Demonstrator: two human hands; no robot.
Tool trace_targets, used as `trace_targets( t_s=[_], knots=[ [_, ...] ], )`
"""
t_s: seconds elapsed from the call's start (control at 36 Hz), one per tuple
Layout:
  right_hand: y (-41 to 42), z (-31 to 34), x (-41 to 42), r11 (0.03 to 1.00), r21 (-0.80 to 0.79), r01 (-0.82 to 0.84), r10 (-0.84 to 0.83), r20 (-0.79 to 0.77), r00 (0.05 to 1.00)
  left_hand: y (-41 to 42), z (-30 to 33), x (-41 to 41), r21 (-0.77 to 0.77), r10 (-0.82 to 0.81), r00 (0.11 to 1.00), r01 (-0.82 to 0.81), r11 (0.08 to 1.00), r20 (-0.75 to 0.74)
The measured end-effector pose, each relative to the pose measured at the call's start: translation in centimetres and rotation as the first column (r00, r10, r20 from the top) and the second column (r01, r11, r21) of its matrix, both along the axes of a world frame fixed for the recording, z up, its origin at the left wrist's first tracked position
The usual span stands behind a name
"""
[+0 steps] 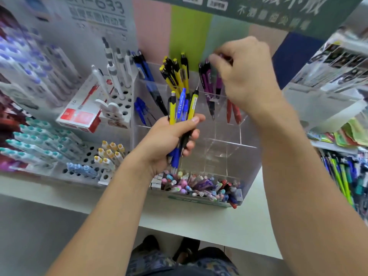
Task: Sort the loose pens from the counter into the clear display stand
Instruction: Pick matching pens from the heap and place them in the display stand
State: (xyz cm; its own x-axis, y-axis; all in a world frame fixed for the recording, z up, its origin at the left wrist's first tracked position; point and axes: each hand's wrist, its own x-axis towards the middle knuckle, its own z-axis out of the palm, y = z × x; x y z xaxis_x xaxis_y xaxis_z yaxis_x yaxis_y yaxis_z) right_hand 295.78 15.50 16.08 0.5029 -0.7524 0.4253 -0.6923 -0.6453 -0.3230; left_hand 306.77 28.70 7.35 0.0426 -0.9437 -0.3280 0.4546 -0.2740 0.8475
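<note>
Left hand: at frame centre, fist wrapped around a bundle of pens, yellow and blue barrels, clicker ends up
Right hand: upper right of centre, fingers curled over the tops of the purple pens; it appears to pinch one, but blur hides the contact, so the grip cannot be confirmed
Clear display stand: centre of frame on the counter, divided into compartments
Sorted stock: yellow pens in the rear middle compartment, blue pens rear left, purple rear right, red pens below the purple
Front compartments: the ones right of the left hand look empty
Mixed bin: lower centre, just in front of the stand, full of assorted pens
Risk 1: the bundle is held by one fist only; loosening it to free a single pen could drop several into the wrong compartment
Risk 2: the right wrist hangs over the thin acrylic divider; a downward move could knock it or tip leaning pens
Risk 3: blue and yellow sit mixed in the fist, so a colour may be misfiled
</note>
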Motion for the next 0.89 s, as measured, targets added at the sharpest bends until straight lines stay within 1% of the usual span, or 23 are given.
trace_targets(
  t_s=[0.11,0.17,0.22,0.25,0.28,0.31,0.33,0.36,0.42,0.44,0.47,0.5,0.56,0.58,0.61,0.64,0.67,0.69,0.72,0.75,0.78,0.83,0.89],
  knots=[
    [-0.5,-0.1,0.4,0.999,0.041,0.030,-0.024,-0.142,0.990,0.3,-0.3,0.1,-0.022,-0.024,0.999,0.023,0.999,-0.022],
    [0.1,-0.3,0.4,0.996,0.073,0.040,-0.031,-0.129,0.991,0.5,-0.4,0.2,-0.026,-0.042,0.998,0.041,0.999,-0.037],
    [1.0,-0.6,0.1,0.998,0.011,0.068,-0.068,-0.050,0.996,0.7,-0.5,0.2,-0.031,-0.061,0.995,0.059,0.998,-0.075],
    [1.7,-0.7,-0.1,0.995,-0.053,0.090,-0.088,0.038,0.995,0.8,-0.5,0.2,-0.034,-0.066,0.994,0.063,0.997,-0.088],
    [2.5,-0.7,-0.4,0.989,-0.100,0.113,-0.096,0.158,0.983,0.9,-0.6,0.2,-0.040,-0.067,0.994,0.063,0.997,-0.087],
    [3.5,-0.8,-0.8,0.986,-0.113,0.125,-0.090,0.277,0.957,1.0,-0.6,0.2,-0.046,-0.067,0.995,0.063,0.997,-0.079],
    [4.5,-1.0,-1.2,0.989,-0.080,0.124,-0.087,0.356,0.930,1.0,-0.7,0.1,-0.052,-0.071,0.996,0.068,0.996,-0.058],
    [5.3,-1.5,-1.6,0.994,-0.002,0.113,-0.104,0.383,0.918,1.0,-0.7,0.0,-0.058,-0.082,0.996,0.080,0.995,-0.026],
    [6.7,-3.0,-2.1,0.968,0.226,0.107,-0.173,0.300,0.938,1.0,-0.6,-0.5,-0.079,-0.128,0.991,0.131,0.988,0.045],
    [7.2,-3.7,-2.3,0.937,0.333,0.106,-0.198,0.255,0.946,1.0,-0.6,-0.7,-0.085,-0.153,0.986,0.158,0.984,0.060],
    [7.4,-4.3,-2.4,0.898,0.433,0.078,-0.208,0.260,0.943,1.0,-0.6,-0.9,-0.086,-0.166,0.984,0.171,0.982,0.062],
    [7.4,-4.8,-2.5,0.844,0.536,0.024,-0.229,0.318,0.920,1.0,-0.7,-1.0,-0.087,-0.169,0.983,0.174,0.981,0.064],
    [7.3,-5.0,-2.3,0.676,0.728,-0.112,-0.340,0.443,0.830,1.1,-0.8,-1.0,-0.073,-0.161,0.983,0.167,0.983,0.087],
    [7.3,-5.0,-2.2,0.600,0.780,-0.179,-0.392,0.481,0.784,1.2,-0.9,-1.0,-0.062,-0.155,0.984,0.161,0.985,0.091],
    [7.3,-4.8,-2.0,0.560,0.796,-0.231,-0.433,0.519,0.737,1.2,-1.0,-1.0,-0.052,-0.145,0.985,0.150,0.987,0.090],
    [7.2,-4.7,-1.9,0.559,0.786,-0.265,-0.473,0.565,0.677,1.3,-1.1,-1.1,-0.030,-0.126,0.989,0.129,0.991,0.083],
    [7.0,-4.4,-2.0,0.589,0.758,-0.279,-0.503,0.614,0.608,1.4,-1.4,-1.2,0.002,-0.100,0.991,0.100,0.995,0.090],
    [6.7,-4.2,-2.3,0.643,0.716,-0.272,-0.509,0.664,0.547,1.4,-1.6,-1.3,0.040,-0.064,0.992,0.060,0.997,0.112],
    [6.6,-3.8,-2.6,0.707,0.664,-0.243,-0.480,0.703,0.524,1.5,-2.1,-1.3,0.064,-0.029,0.986,0.019,0.998,0.165],
    [6.4,-3.5,-3.0,0.764,0.610,-0.211,-0.423,0.720,0.551,1.4,-2.7,-1.2,0.073,0.003,0.967,-0.022,0.997,0.254],
    [6.4,-3.3,-3.3,0.799,0.567,-0.201,-0.349,0.708,0.614,1.3,-3.3,-1.1,0.065,0.032,0.928,-0.060,0.996,0.371],
    [6.5,-3.4,-3.5,0.802,0.553,-0.228,-0.201,0.609,0.767,1.2,-3.9,-1.1,0.006,0.092,0.805,-0.117,0.993,0.586],
    [6.9,-4.1,-3.0,0.800,0.557,-0.221,-0.062,0.444,0.894,1.3,-3.7,-1.3,-0.048,0.133,0.707,-0.139,0.989,0.695]
  ],
)
